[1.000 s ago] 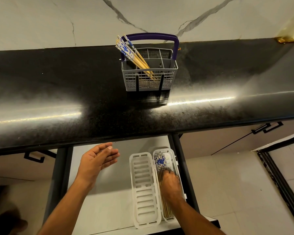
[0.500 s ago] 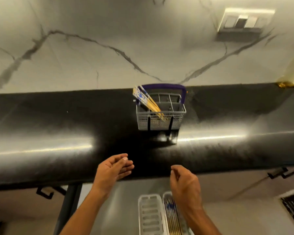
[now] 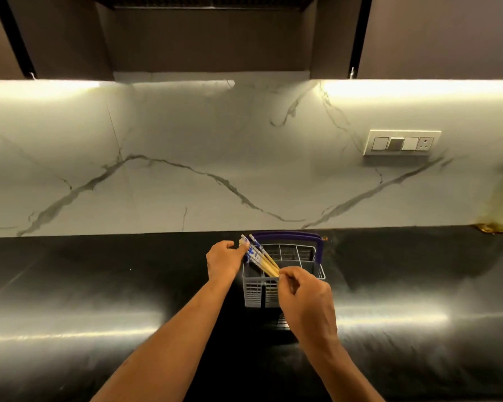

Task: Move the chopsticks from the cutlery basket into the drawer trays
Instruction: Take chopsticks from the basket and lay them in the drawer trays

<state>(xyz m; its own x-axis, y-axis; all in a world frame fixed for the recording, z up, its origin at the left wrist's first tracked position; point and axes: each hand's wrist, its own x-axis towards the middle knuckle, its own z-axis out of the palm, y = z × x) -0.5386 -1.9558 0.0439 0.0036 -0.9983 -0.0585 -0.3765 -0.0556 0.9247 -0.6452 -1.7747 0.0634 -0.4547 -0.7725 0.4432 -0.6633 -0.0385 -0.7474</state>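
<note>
The left hand (image 3: 225,258) is over the table (image 3: 99,285) toward its back edge, just left of the cutlery basket (image 3: 282,281). Its fingers reach right to the patterned blue-and-white top ends of the chopsticks (image 3: 260,258) and seem to touch them; whether they have closed round the bundle or only rest against it I cannot tell.

The chopsticks stand in the basket's left-hand compartments as a leaning bundle. Their long axis runs on a slant: decorated tops up and to the left, past the basket's rim toward the back edge of the table, plain wooden shafts down and to the right into the basket. So each hand meets a different end.

The basket, grey mesh with a purple handle, sits on the black table close to the back edge, near the middle of its length.

The right hand (image 3: 305,300) is at the basket's front right, fingers curled, thumb and fingertips pinching at the lower wooden part of the bundle where it enters the basket. It looks the nearer to a working hold. The lift, I judge, should follow the slant up and left so the tips clear the mesh dividers.

The drawer trays are out of view, presumably below the table's front edge.

No brand, label or legible writing shows anywhere.
</note>
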